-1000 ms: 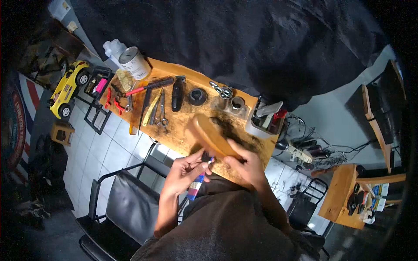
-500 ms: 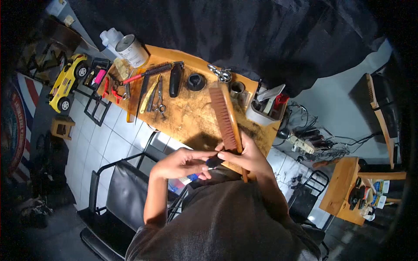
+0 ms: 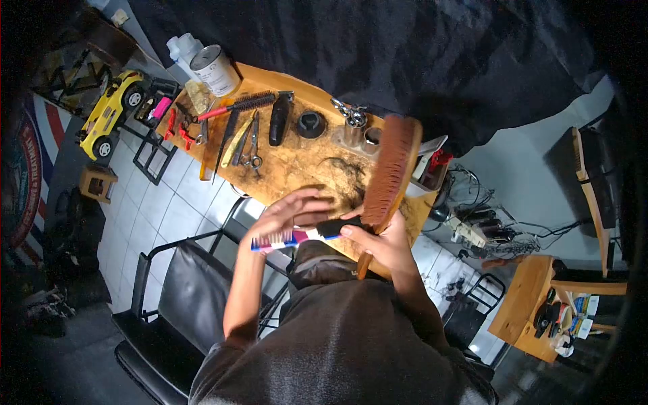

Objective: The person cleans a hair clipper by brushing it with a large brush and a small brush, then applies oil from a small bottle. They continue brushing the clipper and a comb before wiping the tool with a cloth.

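My right hand (image 3: 383, 241) is closed around the wooden handle of a long brush (image 3: 390, 169) with reddish-brown bristles, which points up and away. Its thumb also pins the black end of a comb (image 3: 287, 239) coloured blue, white and pink, which lies crosswise to the left. My left hand (image 3: 290, 212) is raised beside the comb with its fingers apart; it appears to hold nothing. Beyond both hands is the wooden table (image 3: 297, 165), with dark hair clippings on its surface.
Scissors (image 3: 252, 152), a black clipper (image 3: 279, 120), a red-handled round brush (image 3: 246, 104) and a white can (image 3: 214, 69) are on the table. A black chair (image 3: 199, 283) stands at lower left; cables (image 3: 472, 185) hang at right.
My left hand has opened and moved up off the black item. The comb now shows more fully, extending left. The brush has swung to the right, still in my right hand.
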Motion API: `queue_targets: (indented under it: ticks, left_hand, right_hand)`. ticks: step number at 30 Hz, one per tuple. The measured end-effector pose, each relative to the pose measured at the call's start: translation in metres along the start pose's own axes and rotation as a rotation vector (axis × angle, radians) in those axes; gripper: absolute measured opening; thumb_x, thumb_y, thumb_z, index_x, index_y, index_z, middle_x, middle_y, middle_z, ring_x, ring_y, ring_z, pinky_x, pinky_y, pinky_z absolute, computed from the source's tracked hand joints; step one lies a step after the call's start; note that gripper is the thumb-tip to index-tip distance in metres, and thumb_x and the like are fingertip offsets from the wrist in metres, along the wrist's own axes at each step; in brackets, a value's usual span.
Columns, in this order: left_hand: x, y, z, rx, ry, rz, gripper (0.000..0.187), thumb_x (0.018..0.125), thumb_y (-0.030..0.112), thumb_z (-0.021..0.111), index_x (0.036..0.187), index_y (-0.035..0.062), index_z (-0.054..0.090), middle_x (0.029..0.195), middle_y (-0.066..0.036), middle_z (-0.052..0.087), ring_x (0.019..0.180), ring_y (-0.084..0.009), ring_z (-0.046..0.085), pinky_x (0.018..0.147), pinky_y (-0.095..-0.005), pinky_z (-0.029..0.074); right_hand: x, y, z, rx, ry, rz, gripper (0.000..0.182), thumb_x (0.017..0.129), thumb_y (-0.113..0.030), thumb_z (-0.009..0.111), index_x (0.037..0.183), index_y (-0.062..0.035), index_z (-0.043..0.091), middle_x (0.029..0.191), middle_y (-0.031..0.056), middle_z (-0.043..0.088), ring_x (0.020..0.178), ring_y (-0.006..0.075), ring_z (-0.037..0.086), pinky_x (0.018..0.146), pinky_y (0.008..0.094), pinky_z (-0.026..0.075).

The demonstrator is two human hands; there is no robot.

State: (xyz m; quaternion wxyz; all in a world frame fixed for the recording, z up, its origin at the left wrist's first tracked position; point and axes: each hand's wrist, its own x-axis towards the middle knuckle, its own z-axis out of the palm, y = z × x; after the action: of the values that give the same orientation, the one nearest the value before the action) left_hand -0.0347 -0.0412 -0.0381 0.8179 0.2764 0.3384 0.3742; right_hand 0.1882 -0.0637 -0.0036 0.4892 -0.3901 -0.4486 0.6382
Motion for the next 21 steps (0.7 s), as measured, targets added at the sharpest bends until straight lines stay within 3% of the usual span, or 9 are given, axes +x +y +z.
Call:
queue_targets:
  ticks: [1, 2, 4, 8, 11, 16, 18, 19, 21]
  left_hand:
    - [0.004, -0.015, 0.001, 0.104, -0.150, 0.317, 0.051, 0.090, 0.011, 0.058, 0.135, 0.0047, 0.038, 0.126, -0.011, 0.055, 0.108, -0.0244, 0.056, 0.093, -0.0350, 0.046]
    - [0.000, -0.025, 0.001, 0.338, 0.126, 0.181, 0.054, 0.086, -0.001, 0.059, 0.135, 0.0038, 0.038, 0.128, -0.009, 0.052, 0.106, -0.0221, 0.056, 0.089, -0.0317, 0.048]
    - [-0.007, -0.051, 0.022, 0.283, 0.127, 0.267, 0.047, 0.088, 0.005, 0.059, 0.132, 0.0055, 0.042, 0.115, -0.013, 0.059, 0.083, -0.0159, 0.060, 0.073, -0.0270, 0.049]
    - [-0.012, -0.074, 0.058, -0.065, 0.132, 0.496, 0.023, 0.091, 0.003, 0.055, 0.113, 0.0047, 0.050, 0.097, -0.007, 0.063, 0.081, -0.0157, 0.062, 0.074, -0.0306, 0.051]
    - [-0.006, -0.082, 0.058, -0.064, 0.227, 0.548, 0.011, 0.093, 0.003, 0.052, 0.103, 0.0048, 0.051, 0.090, -0.004, 0.061, 0.081, -0.0141, 0.061, 0.079, -0.0350, 0.054]
    - [-0.005, -0.067, 0.066, -0.192, 0.163, 0.624, 0.016, 0.092, 0.000, 0.051, 0.108, -0.0044, 0.050, 0.105, -0.015, 0.062, 0.094, -0.0213, 0.063, 0.093, -0.0406, 0.051]
    - [-0.006, -0.062, 0.060, -0.136, 0.185, 0.645, 0.019, 0.091, -0.001, 0.052, 0.110, -0.0049, 0.050, 0.106, -0.014, 0.062, 0.096, -0.0211, 0.063, 0.094, -0.0419, 0.051]
    - [-0.010, -0.052, 0.073, -0.076, 0.373, 0.548, 0.017, 0.090, -0.003, 0.054, 0.106, -0.0039, 0.053, 0.097, -0.007, 0.062, 0.090, -0.0138, 0.061, 0.089, -0.0328, 0.052]
    - [-0.012, -0.055, 0.069, 0.067, 0.329, 0.632, 0.018, 0.088, -0.005, 0.056, 0.106, -0.0038, 0.054, 0.096, -0.004, 0.061, 0.087, -0.0095, 0.058, 0.082, -0.0261, 0.048]
  right_hand:
    - [0.000, -0.001, 0.001, -0.004, 0.036, -0.010, 0.020, 0.078, 0.002, 0.070, 0.096, 0.0030, 0.061, 0.073, 0.0048, 0.063, 0.051, 0.0043, 0.049, 0.044, 0.0192, 0.035]
    - [0.001, -0.001, 0.002, -0.007, 0.072, -0.020, 0.018, 0.079, 0.001, 0.069, 0.095, 0.0035, 0.061, 0.071, 0.0045, 0.062, 0.047, 0.0030, 0.046, 0.041, 0.0185, 0.032]
    - [0.002, 0.000, 0.004, 0.012, 0.107, -0.055, 0.017, 0.080, 0.000, 0.069, 0.094, 0.0037, 0.062, 0.071, 0.0043, 0.062, 0.048, 0.0033, 0.047, 0.041, 0.0183, 0.033]
    - [-0.004, -0.002, 0.014, -0.077, 0.203, -0.051, 0.021, 0.080, -0.006, 0.071, 0.097, 0.0025, 0.062, 0.067, 0.0015, 0.060, 0.046, 0.0022, 0.045, 0.041, 0.0182, 0.032]
    - [-0.007, -0.008, 0.013, -0.176, 0.155, -0.015, 0.022, 0.079, -0.005, 0.070, 0.098, 0.0027, 0.062, 0.076, 0.0029, 0.061, 0.056, 0.0061, 0.051, 0.050, 0.0200, 0.039]
    - [-0.019, -0.035, -0.014, -0.506, 0.047, -0.215, 0.031, 0.082, -0.010, 0.064, 0.109, 0.0038, 0.058, 0.101, 0.0119, 0.058, 0.091, 0.0195, 0.058, 0.081, 0.0303, 0.044]
    - [-0.021, -0.039, -0.029, -0.767, -0.053, -0.458, 0.036, 0.082, -0.012, 0.064, 0.114, 0.0030, 0.058, 0.100, 0.0136, 0.058, 0.093, 0.0219, 0.059, 0.081, 0.0310, 0.045]
    - [-0.028, -0.046, -0.034, -0.871, -0.130, -0.379, 0.043, 0.078, -0.016, 0.070, 0.118, -0.0027, 0.060, 0.100, 0.0140, 0.058, 0.095, 0.0264, 0.059, 0.081, 0.0333, 0.046]
    - [-0.034, -0.054, -0.028, -0.941, -0.157, -0.293, 0.044, 0.075, -0.020, 0.073, 0.116, -0.0066, 0.062, 0.099, 0.0136, 0.057, 0.093, 0.0274, 0.059, 0.079, 0.0340, 0.047]
